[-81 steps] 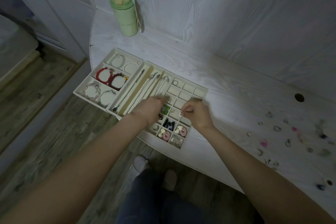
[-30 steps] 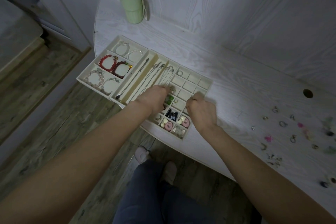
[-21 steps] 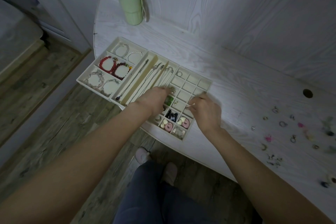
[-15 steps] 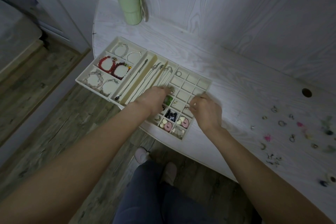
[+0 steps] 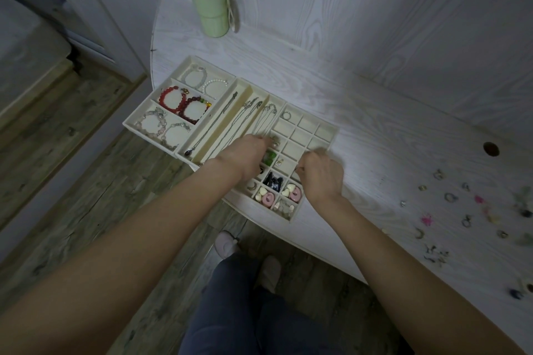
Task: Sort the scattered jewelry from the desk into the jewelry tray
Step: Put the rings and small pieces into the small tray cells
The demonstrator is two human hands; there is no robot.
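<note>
Both hands curled, left hand [image 5: 245,157], right hand [image 5: 321,177]

Both hands [image 5: 288,166] over jewelry tray [image 5: 324,140], scattered jewelry [image 5: 467,210] right

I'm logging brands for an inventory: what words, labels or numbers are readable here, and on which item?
None can be read.
Pale green drinking bottle: no print or label visible on the side shown.
Cream compartmented jewelry tray: no markings visible.
Small scattered jewelry pieces on the white wood-grain desk: too small and blurred to tell.
</note>
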